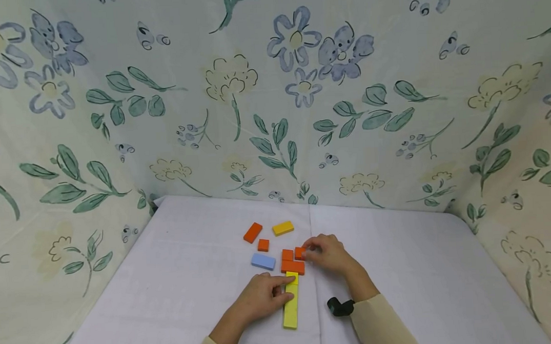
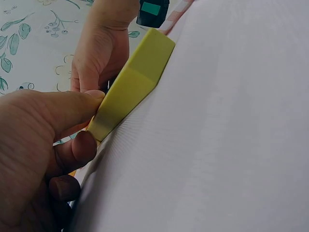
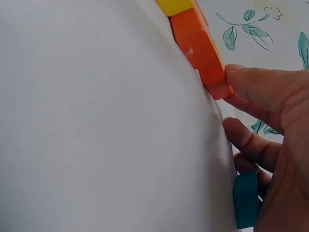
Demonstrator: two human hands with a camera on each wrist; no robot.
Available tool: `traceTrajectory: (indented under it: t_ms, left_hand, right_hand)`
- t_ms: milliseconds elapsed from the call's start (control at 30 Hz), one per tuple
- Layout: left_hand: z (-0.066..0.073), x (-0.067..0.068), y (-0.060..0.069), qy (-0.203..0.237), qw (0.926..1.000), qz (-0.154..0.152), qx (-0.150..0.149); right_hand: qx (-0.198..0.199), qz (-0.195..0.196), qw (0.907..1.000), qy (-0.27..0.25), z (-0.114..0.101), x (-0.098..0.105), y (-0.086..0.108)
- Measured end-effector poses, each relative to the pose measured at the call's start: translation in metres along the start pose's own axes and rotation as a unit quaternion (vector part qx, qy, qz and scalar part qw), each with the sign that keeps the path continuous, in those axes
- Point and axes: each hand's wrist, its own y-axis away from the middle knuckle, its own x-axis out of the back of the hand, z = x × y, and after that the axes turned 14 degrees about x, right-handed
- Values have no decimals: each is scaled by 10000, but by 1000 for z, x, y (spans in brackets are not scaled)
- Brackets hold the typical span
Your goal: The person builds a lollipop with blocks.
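Note:
A long yellow block [image 1: 291,313] lies end to end with a small yellow block [image 1: 295,275], both below an orange rectangular block [image 1: 292,266]. My left hand [image 1: 262,296] rests beside this yellow row, its index finger reaching onto the small block and its thumb touching the long one's left side. Just above the orange rectangle sits a small orange cube [image 1: 287,254]. Right of that cube, my right hand [image 1: 330,253] pinches another small orange block [image 1: 299,253] between thumb and index finger. A teal block [image 3: 246,200] stands by that hand's lower fingers; whether they touch it cannot be told.
Loose on the white cloth [image 1: 192,278], left of and beyond the row, lie a blue block [image 1: 263,261], an orange cube [image 1: 263,245], an orange rectangle [image 1: 252,232] and a darker yellow block [image 1: 283,228]. Floral fabric [image 1: 238,158] walls the back and sides.

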Motion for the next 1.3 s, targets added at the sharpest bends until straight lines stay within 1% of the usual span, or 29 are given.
traceTrajectory:
  t_ms: [100,233,400,633,900,1300]
  left_hand:
    - [1,0,0,-2,10000,16,-29]
    - [1,0,0,37,10000,-27,55]
    - [1,0,-1,39,10000,-31,76]
    - [1,-1,0,35,9999,-66,154]
    - [2,0,0,-1,9998,-74,166]
    - [2,0,1,-23,9998,-39,184]
  right_hand:
    - [79,27,10000,-24,0,-1,0]
    - [119,18,9999,15,-1,-1,2]
    - [82,-9,10000,2,-3,-2,4]
    - [-95,-56,9999,30,-4,-3,3]
    - [93,-61,9999,91,-5,-2,4]
    - [72,-52,9999,127,-3,-4,4]
